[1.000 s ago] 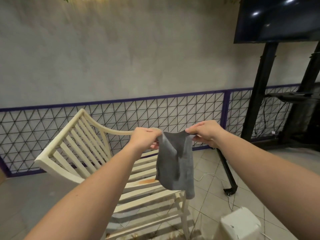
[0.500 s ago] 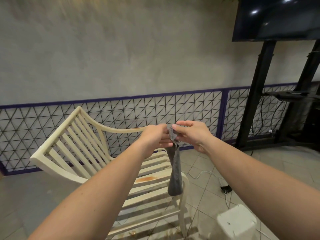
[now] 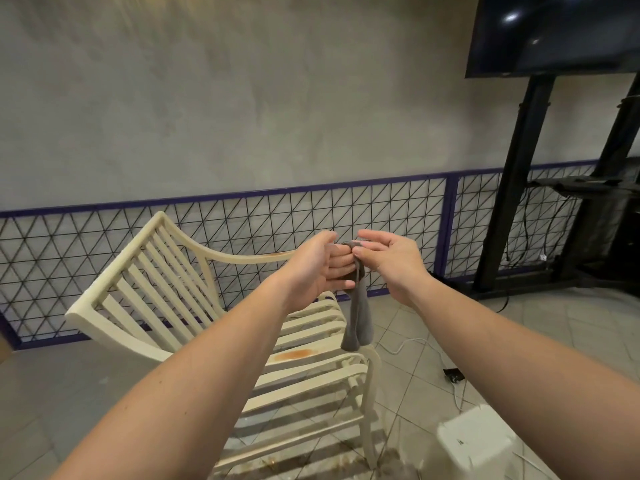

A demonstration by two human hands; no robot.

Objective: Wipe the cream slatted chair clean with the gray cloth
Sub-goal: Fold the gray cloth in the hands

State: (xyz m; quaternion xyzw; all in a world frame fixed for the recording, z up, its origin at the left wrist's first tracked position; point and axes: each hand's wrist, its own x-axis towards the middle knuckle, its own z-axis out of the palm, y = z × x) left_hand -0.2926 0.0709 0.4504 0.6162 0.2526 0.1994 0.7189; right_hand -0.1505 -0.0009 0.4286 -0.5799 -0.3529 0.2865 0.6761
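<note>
Cream slatted chair stands below your hands, orange stain on seat near front edge. Gray cloth hangs folded above the seat's right edge. Your left hand curls round its top; right hand pinches it there.

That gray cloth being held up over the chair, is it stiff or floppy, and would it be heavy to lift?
Probably floppy: the gray cloth hangs straight down in a limp fold from where the left hand grips it. Likely light too, since only fingertips of the right hand pinch its top. It should drape over the chair slats rather than slide.
</note>
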